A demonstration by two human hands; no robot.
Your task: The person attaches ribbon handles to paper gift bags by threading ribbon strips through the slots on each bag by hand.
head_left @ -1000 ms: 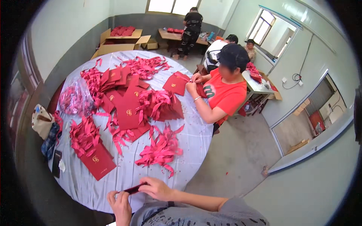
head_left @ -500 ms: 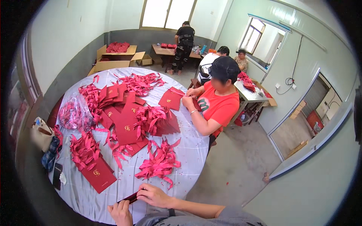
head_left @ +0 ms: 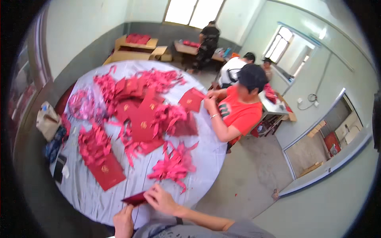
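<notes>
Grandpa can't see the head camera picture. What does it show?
A person's left hand and right hand hold a flat dark red item by a round table. Flat red pieces and pink ribbons lie heaped on top; another person in red is at its right.

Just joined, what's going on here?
The wearer's left hand and right hand hold a flat dark-red piece between them over the round table's near side. Just beyond lies a pile of pink ribbons; to its left, a flat red packet with ribbons bunched over its far end. On the right, a co-worker in a red shirt has both hands close together.
</notes>
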